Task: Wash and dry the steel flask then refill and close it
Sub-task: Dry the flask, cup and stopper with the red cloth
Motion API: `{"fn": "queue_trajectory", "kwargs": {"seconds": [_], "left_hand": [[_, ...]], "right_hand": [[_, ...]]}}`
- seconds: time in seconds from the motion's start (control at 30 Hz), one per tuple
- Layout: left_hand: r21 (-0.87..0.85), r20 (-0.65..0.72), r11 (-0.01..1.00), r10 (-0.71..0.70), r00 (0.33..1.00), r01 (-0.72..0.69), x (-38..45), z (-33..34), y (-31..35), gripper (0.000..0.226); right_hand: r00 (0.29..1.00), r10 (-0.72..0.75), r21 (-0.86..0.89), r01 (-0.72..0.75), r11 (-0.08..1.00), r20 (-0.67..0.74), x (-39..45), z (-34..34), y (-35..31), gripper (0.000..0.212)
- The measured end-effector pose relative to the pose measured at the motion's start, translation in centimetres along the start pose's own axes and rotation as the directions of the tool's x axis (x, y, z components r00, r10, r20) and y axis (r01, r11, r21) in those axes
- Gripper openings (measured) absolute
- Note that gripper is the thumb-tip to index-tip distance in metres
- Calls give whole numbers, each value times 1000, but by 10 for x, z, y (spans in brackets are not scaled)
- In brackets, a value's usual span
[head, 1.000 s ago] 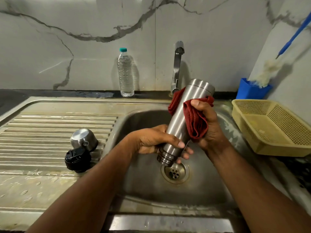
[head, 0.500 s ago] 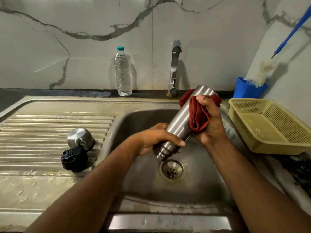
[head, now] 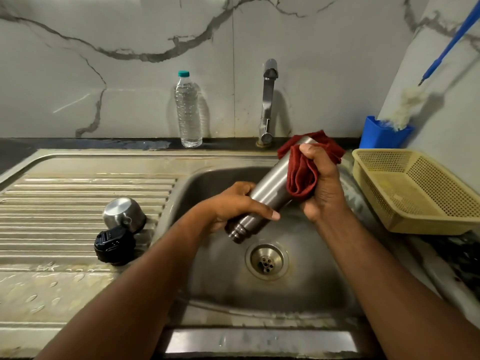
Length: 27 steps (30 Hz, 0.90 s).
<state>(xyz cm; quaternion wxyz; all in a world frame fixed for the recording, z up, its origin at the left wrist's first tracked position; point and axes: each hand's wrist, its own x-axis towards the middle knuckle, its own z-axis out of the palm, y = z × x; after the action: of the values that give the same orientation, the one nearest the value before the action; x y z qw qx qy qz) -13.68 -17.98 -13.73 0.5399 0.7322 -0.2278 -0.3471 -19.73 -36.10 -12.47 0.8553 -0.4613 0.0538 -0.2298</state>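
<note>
The steel flask (head: 270,189) hangs tilted over the sink basin (head: 223,281), mouth down toward the drain (head: 267,261). My left hand (head: 233,206) grips it near the threaded neck. My right hand (head: 323,185) holds a red cloth (head: 302,178) wrapped round the flask's upper body and base. On the ribbed drainboard (head: 65,203) to the left lie the steel cup lid (head: 122,215) and the black stopper cap (head: 114,246). A clear water bottle with a teal cap (head: 188,113) stands on the ledge behind the sink.
The tap (head: 267,102) stands behind the basin, with no water running. A yellow plastic basket (head: 415,190) sits to the right of the sink. Behind it is a blue holder (head: 384,133) with a blue-handled brush (head: 441,53). Water drops lie on the front left counter.
The flask has tipped lower and farther right, its base sinking from beside the tap. My right hand with the cloth slid toward the base. My left hand kept its grip at the neck.
</note>
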Motion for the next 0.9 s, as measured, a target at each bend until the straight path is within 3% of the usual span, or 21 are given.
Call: {"fn": "queue_trajectory", "kwargs": {"seconds": [0.07,0.13,0.2,0.27,0.33,0.37,0.43,0.5,0.6,0.73,0.9], "left_hand": [[16,99,999,-52,994,51,-1,-2,-3,74],[262,-57,965,-6,998,20,1,4,1,75],[595,-304,802,176,936,43,0,21,8,74],[822,-390,555,392,833,124,-1,41,9,75],[836,-342,541,387,857,89,-1,46,8,79],[780,-286,625,313,905,30,0,41,8,80],[469,-130,882,132,983,-56,-3,24,11,73],[293,-77,954,93,993,-67,-4,12,12,61],[465,-134,879,188,973,-106,-1,10,11,58],[756,-200,650,345,917,-80,-2,11,10,65],[878,-260,478,506,823,-16,-5,15,6,79]], "right_hand": [[996,1,-40,2,999,93,-4,5,-2,52],[999,-40,-71,41,997,17,-5,11,-1,52],[974,-45,-34,38,999,-221,-5,16,0,59],[913,-1,33,16,999,-409,-5,16,2,53],[887,18,45,3,999,-461,-5,13,3,57],[889,15,24,-4,1000,-458,-3,12,3,60],[913,-10,-38,-6,999,-408,0,9,1,66],[948,10,-54,-29,998,-317,0,11,2,74],[970,8,-101,-33,994,-242,-2,16,7,75],[937,-54,-169,-6,986,-344,-2,16,7,49],[927,-126,-309,11,951,-352,-1,14,3,34]]}}
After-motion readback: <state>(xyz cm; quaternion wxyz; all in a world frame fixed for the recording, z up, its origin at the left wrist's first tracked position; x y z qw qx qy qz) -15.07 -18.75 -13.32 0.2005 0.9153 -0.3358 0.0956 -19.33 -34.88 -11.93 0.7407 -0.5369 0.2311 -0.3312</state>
